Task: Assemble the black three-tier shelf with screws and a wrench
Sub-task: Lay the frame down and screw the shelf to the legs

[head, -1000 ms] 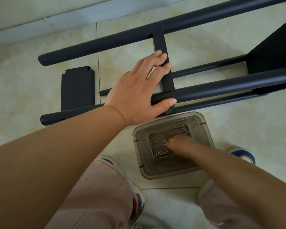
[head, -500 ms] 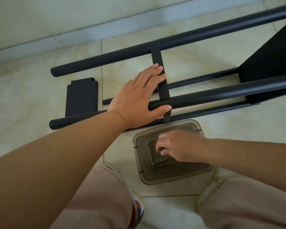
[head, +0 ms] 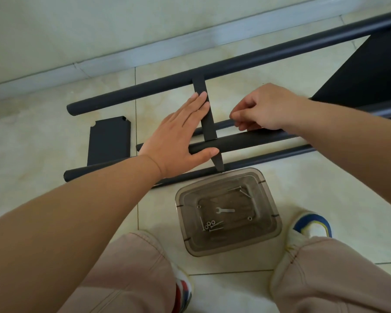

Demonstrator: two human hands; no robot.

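Both hands are on the black shelf frame (head: 253,141), which lies on its side across the tiled floor (head: 325,177) from middle left to upper right. At centre, the left hand (head: 178,134) lies flat with straight fingers along the crossbar (head: 207,114) and the thumb stretched over the near tube. Just right of it, the right hand (head: 264,109) hovers over the frame with fingers curled and thumb and forefinger pressed together; whether they pinch a small part I cannot tell, since nothing shows clearly between them.

At middle left, a loose black panel (head: 110,138) with notched corners lies flat on the tiles, between 2 of the frame's tube ends. At upper right, another black panel (head: 366,71) is already seated in the frame.

Below centre, a smoky translucent plastic tub (head: 271,231) sits on the floor just beside the frame's nearest tube. Inside it lie a small silver wrench (head: 225,210) near the middle, and a cluster of screws and washers (head: 212,225) toward its lower left corner; a few more screws rest near its upper right corner.

Along the bottom, knees in light pink trousers (head: 133,267) frame the tub, with a sneaker (head: 312,227) at lower right.
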